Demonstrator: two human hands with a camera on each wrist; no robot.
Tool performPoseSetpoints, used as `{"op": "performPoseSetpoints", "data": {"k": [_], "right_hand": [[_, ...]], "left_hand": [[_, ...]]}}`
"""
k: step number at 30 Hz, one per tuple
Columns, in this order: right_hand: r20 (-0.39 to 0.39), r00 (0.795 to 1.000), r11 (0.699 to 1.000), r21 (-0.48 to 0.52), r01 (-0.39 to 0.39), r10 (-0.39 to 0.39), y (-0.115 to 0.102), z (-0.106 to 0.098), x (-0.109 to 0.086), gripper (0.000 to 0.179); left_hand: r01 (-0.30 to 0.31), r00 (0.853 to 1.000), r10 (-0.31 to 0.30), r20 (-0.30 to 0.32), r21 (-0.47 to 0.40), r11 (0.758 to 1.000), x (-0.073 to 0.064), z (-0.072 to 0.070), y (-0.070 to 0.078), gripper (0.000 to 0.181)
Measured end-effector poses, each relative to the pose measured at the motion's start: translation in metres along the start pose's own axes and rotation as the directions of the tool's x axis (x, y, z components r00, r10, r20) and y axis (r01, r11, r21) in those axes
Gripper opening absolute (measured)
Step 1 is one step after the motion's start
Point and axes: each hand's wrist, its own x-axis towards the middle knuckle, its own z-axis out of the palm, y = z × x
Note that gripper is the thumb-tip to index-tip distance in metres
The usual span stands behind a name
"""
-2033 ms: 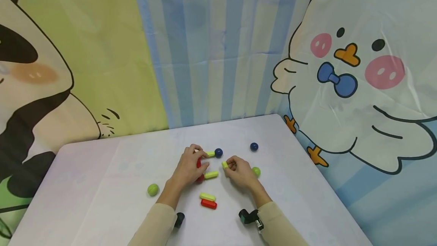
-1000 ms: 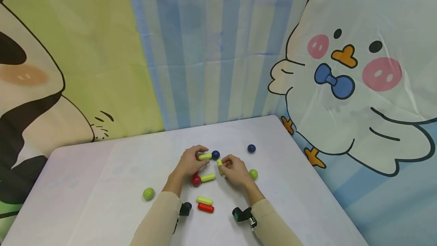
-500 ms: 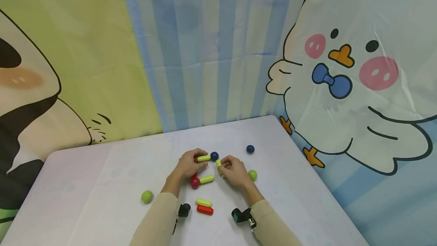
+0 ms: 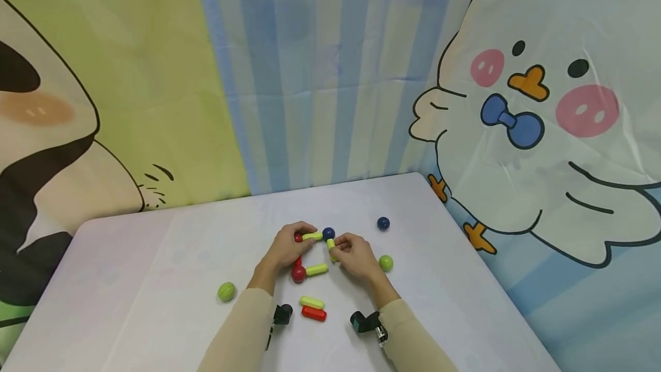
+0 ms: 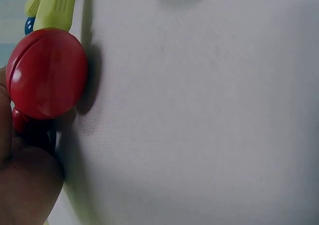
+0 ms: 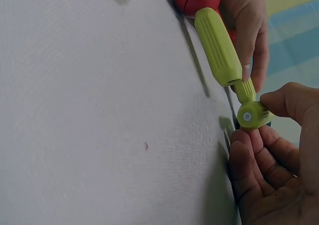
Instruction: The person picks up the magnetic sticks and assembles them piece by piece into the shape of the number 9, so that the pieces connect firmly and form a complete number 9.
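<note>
My left hand (image 4: 283,247) holds a yellow-green rod (image 4: 312,236) between thumb and fingers. That rod joins a red ball (image 4: 298,238) to a dark blue ball (image 4: 328,233). Between thumb and fingers, my right hand (image 4: 357,258) pinches another yellow-green rod (image 6: 253,115), its far end against the blue ball. A round metallic spot shows in its near end in the right wrist view. Below the left hand, a red rod (image 4: 298,261), partly hidden, runs to a larger-looking red ball (image 5: 47,73). From this ball a third yellow-green rod (image 6: 218,46) points right.
A loose yellow-green rod (image 4: 312,302) and a red rod (image 4: 314,313) lie side by side nearer the person. Green balls stand at left (image 4: 226,291) and right (image 4: 385,263). Another blue ball (image 4: 383,223) sits farther back on the white table (image 4: 155,280), before printed curtains.
The right hand has brought its rod leftward and up to the blue ball, where a gap showed before. My left hand's grip has shifted, uncovering more of the held rod and red ball.
</note>
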Motion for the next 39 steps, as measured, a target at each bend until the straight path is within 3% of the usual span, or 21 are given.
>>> {"op": "performPoseSetpoints", "data": {"k": [18, 24, 34, 39], "right_hand": [[-0.097, 0.993, 0.993, -0.094, -0.069, 0.060, -0.007, 0.005, 0.004, 0.024], [-0.091, 0.993, 0.990, -0.106, -0.088, 0.079, -0.008, 0.006, 0.004, 0.023], [0.008, 0.996, 0.974, -0.210, -0.084, 0.088, -0.021, -0.012, 0.005, 0.031], [-0.029, 0.999, 0.960, -0.277, -0.049, 0.042, -0.026, -0.030, 0.008, 0.030]], "left_hand": [[0.045, 0.999, -0.045, -0.021, 0.013, 0.999, 0.000, -0.002, 0.000, 0.021], [0.060, 0.998, -0.059, -0.023, 0.008, 0.998, 0.001, 0.000, -0.003, 0.020], [0.067, 0.997, -0.066, -0.034, 0.011, 0.998, -0.001, 0.001, -0.001, 0.020], [0.066, 0.997, -0.066, -0.042, -0.003, 0.998, -0.003, 0.002, 0.000, 0.020]]}}
